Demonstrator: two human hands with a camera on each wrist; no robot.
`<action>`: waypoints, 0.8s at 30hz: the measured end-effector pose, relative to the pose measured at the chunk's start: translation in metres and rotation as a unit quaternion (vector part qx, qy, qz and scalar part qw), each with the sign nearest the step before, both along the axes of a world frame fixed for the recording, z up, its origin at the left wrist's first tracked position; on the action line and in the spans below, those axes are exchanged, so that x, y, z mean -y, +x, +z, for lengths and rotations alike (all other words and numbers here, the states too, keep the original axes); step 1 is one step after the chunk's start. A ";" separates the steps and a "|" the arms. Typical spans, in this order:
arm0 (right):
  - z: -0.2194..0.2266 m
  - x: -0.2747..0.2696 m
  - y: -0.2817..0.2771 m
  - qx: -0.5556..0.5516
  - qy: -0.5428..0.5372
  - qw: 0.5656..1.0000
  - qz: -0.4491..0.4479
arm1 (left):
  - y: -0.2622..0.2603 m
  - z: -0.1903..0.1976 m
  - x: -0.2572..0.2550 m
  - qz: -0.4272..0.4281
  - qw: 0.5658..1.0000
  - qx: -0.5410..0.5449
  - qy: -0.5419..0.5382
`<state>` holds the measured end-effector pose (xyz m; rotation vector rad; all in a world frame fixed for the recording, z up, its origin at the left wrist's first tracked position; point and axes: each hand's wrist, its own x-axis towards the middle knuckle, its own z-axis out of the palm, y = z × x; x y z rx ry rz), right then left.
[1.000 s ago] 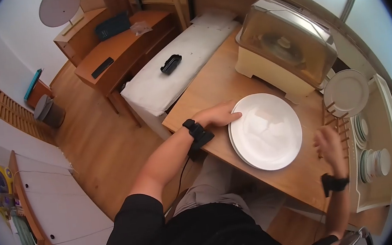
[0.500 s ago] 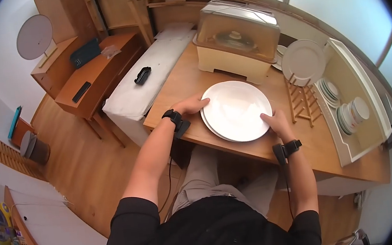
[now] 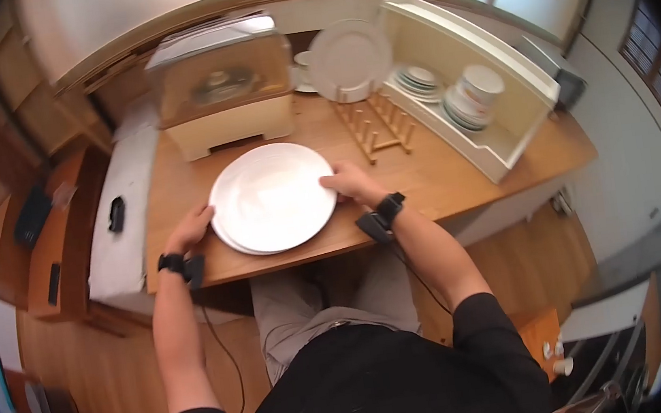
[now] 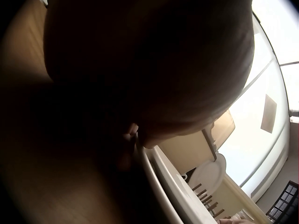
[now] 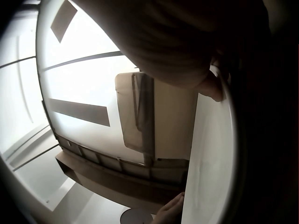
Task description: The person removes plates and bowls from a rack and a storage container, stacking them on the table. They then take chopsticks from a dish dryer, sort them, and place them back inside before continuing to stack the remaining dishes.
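Note:
Large white plates, stacked with a second rim peeking out below the top one, are held over the front of the wooden table. At their left edge my left hand grips the rim, thumb toward the top. My right hand pinches the opposite edge, its thumb lying over the rim and its other fingers hidden underneath. Two separate rims run out from the fingers in the left wrist view. From the right wrist view, the plate surface stands close beside the right thumb.
Behind the plates stands a cream box with a clear brown lid. A wooden peg rack lies right of it, with a large plate upright behind. A cream open case holds smaller plates and stacked bowls.
My right hand, apart from the plates at first, came in and took hold of their right rim. The head view has swung to the right. My left hand stays at the left rim.

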<state>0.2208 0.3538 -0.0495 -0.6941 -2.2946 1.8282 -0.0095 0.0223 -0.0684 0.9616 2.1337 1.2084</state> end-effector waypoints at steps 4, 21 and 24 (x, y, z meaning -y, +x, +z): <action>0.018 0.003 0.007 0.002 0.006 1.000 -0.021 | 0.002 0.008 0.001 -0.014 1.000 0.008 -0.013; 0.093 -0.070 0.026 -0.147 0.135 0.980 -0.010 | 0.004 0.013 0.001 -0.026 1.000 0.011 -0.010; 0.143 -0.096 0.040 -0.114 0.146 0.983 -0.010 | 0.011 0.023 0.000 -0.007 0.997 0.081 -0.020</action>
